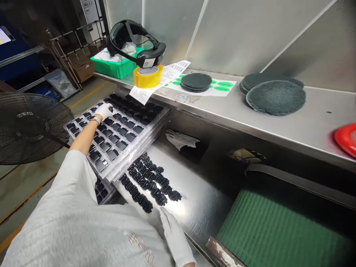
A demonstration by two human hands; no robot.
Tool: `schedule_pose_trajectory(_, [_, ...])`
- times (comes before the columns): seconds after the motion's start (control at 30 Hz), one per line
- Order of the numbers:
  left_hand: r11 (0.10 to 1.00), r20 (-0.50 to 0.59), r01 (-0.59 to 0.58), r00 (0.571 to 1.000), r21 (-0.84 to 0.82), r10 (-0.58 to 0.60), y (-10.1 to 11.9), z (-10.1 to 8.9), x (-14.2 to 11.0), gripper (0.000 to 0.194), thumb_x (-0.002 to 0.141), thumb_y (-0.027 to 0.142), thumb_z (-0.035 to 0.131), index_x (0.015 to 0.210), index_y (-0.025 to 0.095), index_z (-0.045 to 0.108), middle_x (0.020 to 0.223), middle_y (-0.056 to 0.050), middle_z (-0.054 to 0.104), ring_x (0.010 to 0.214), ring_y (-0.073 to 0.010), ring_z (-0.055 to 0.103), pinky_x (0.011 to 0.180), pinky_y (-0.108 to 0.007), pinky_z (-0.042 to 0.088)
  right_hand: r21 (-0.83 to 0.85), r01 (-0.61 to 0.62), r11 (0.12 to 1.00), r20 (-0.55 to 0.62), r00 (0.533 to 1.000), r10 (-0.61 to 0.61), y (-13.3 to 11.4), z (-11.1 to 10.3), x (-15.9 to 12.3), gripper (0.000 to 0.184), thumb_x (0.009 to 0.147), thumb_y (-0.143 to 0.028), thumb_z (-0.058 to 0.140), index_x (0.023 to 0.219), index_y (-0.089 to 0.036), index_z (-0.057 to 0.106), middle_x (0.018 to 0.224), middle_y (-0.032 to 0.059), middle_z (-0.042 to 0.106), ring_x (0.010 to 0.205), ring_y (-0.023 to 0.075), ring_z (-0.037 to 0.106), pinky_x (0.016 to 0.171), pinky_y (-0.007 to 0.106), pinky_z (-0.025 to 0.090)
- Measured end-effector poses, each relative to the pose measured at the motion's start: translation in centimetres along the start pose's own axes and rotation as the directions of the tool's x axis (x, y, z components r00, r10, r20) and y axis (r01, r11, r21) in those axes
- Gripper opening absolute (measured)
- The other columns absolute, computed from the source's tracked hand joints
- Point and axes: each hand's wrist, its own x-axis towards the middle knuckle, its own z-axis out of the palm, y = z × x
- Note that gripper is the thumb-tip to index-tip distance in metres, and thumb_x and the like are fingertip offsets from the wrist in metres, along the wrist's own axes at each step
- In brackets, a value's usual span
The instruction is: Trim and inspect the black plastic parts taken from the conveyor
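Observation:
My left hand [105, 110], in a white glove, reaches out over a stack of clear plastic trays [83, 134] that hold several small black parts in pockets. Its fingers are curled down onto a pocket near the tray's far side; what they pinch is hidden. My right hand [174, 234], also gloved, lies flat with fingers stretched on the shiny metal table [200, 200], just below rows of loose black parts [150, 182] lined up there. It holds nothing.
A steel shelf [319, 122] carries a yellow tape roll [147, 76], a black headset [136, 40], a green bin [111, 66], dark round pads [275, 97] and a red object [346, 139]. A black fan [27, 126] stands left. A green belt [272, 230] lies right; a spare glove [180, 139] rests behind.

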Motion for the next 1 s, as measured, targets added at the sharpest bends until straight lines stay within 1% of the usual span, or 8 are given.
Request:
schedule_pose_trajectory(0.1, [0.982, 0.051, -0.031, 0.998, 0.187, 0.021, -1.0, 0.8, 2.7, 0.037, 0.089, 0.031, 0.068, 0.123, 0.016, 0.062, 0.135, -0.012, 0.059, 0.124, -0.028, 0.056, 0.108, -0.053, 0.045, -0.007, -0.043, 0.999, 0.074, 0.996, 0.044, 0.3, -0.3, 0.7, 0.083, 0.086, -0.075, 0.032, 0.132, -0.014, 0.065, 0.146, 0.0141, 0.052, 0.142, 0.0298, 0.044, 0.13, 0.041, 0.024])
schedule_pose_trajectory(0.27, [0.921, 0.156, -0.115, 0.986, 0.371, 0.06, -2.0, 1.5, 5.0, 0.047, 0.09, 0.032, 0.066, 0.134, 0.017, 0.058, 0.143, -0.015, 0.052, 0.13, -0.0323, 0.054, 0.109, -0.057, 0.045, 0.018, -0.06, 0.998, 0.021, 0.998, 0.06, 0.3, -0.7, 1.4, 0.081, 0.09, -0.069, 0.032, 0.14, -0.011, 0.058, 0.146, 0.0121, 0.052, 0.14, 0.0256, 0.048, 0.128, 0.042, 0.028])
schedule_pose_trajectory(0.37, [0.898, 0.236, -0.162, 0.969, 0.41, 0.068, -2.6, 1.5, 5.7, 0.052, 0.086, 0.021, 0.063, 0.138, 0.02, 0.058, 0.14, -0.015, 0.056, 0.126, -0.0321, 0.058, 0.107, -0.05, 0.048, 0.005, -0.065, 0.998, 0.03, 0.997, 0.065, 0.8, -0.4, 1.7, 0.08, 0.09, -0.07, 0.032, 0.139, -0.013, 0.06, 0.147, 0.0105, 0.052, 0.141, 0.0258, 0.046, 0.129, 0.041, 0.026])
schedule_pose_trajectory(0.5, [0.888, 0.349, -0.221, 0.934, 0.403, 0.075, -3.1, 1.5, 5.8, 0.076, 0.067, 0.008, 0.064, 0.141, 0.024, 0.058, 0.135, -0.011, 0.065, 0.124, -0.029, 0.062, 0.108, -0.034, 0.048, -0.013, -0.055, 0.998, 0.059, 0.997, 0.056, 1.4, 0.2, 1.8, 0.081, 0.09, -0.073, 0.032, 0.136, -0.015, 0.063, 0.144, 0.0107, 0.054, 0.139, 0.0276, 0.048, 0.128, 0.039, 0.029])
schedule_pose_trajectory(0.6, [0.893, 0.376, -0.248, 0.921, 0.375, 0.098, -3.5, 1.5, 4.8, 0.078, 0.066, 0.008, 0.059, 0.142, 0.023, 0.058, 0.14, -0.008, 0.064, 0.13, -0.0249, 0.059, 0.112, -0.028, 0.044, -0.022, -0.03, 0.999, 0.067, 0.997, 0.032, 1.3, 0.3, 1.8, 0.077, 0.089, -0.072, 0.034, 0.132, -0.016, 0.066, 0.139, 0.0111, 0.058, 0.135, 0.0287, 0.052, 0.126, 0.041, 0.032])
schedule_pose_trajectory(0.77, [0.91, 0.298, -0.234, 0.946, 0.342, 0.132, -4.8, 0.9, 1.8, 0.057, 0.081, 0.013, 0.045, 0.135, 0.018, 0.066, 0.15, -0.005, 0.057, 0.138, -0.0211, 0.052, 0.121, -0.027, 0.034, -0.041, -0.018, 0.999, 0.071, 0.997, 0.02, 0.4, 0.1, 1.7, 0.071, 0.088, -0.069, 0.039, 0.128, -0.018, 0.068, 0.137, 0.01, 0.06, 0.133, 0.0291, 0.055, 0.124, 0.042, 0.037])
schedule_pose_trajectory(0.87, [0.924, 0.223, -0.17, 0.97, 0.342, 0.095, -6.0, -0.6, -0.4, 0.054, 0.086, 0.015, 0.041, 0.134, 0.018, 0.066, 0.147, -0.005, 0.059, 0.137, -0.0207, 0.054, 0.121, -0.028, 0.035, -0.055, -0.001, 0.999, 0.095, 0.995, 0.007, -0.1, 0.0, 1.6, 0.072, 0.089, -0.069, 0.039, 0.128, -0.017, 0.068, 0.137, 0.0109, 0.06, 0.132, 0.029, 0.055, 0.124, 0.042, 0.036])
schedule_pose_trajectory(1.0, [0.931, 0.157, -0.018, 0.987, 0.364, -0.042, -8.9, -3.5, -4.4, 0.053, 0.09, 0.017, 0.041, 0.138, 0.017, 0.062, 0.142, -0.009, 0.064, 0.13, -0.0235, 0.06, 0.117, -0.031, 0.041, -0.066, -0.012, 0.998, 0.093, 0.996, 0.018, 0.0, 0.1, 1.5, 0.075, 0.089, -0.07, 0.037, 0.13, -0.014, 0.066, 0.139, 0.0119, 0.058, 0.133, 0.0286, 0.054, 0.124, 0.041, 0.036])
